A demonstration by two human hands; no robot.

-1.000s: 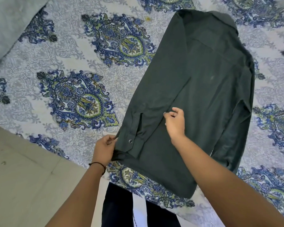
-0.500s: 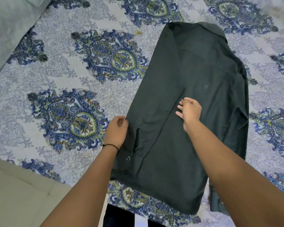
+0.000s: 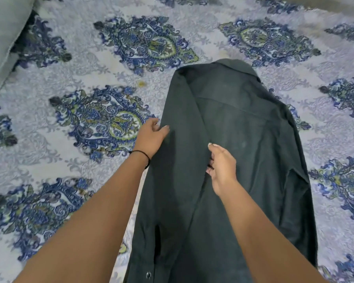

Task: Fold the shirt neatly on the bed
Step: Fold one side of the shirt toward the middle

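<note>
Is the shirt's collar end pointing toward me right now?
No, the shirt lies with its collar at the far end, away from both hands.

A pale lavender bedsheet with blue-green paisley medallions [image 3: 70, 82] fills the frame; a plain grey-green pillow [image 3: 2, 33] sits at upper left.

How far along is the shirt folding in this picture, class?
Done: the shirt lies back up on the bed, its left side and sleeve already folded in. In hand: the left hand rests flat on that fold's outer edge while the right hand pinches its inner edge. Left: the right sleeve and the lengthwise folds.
</note>
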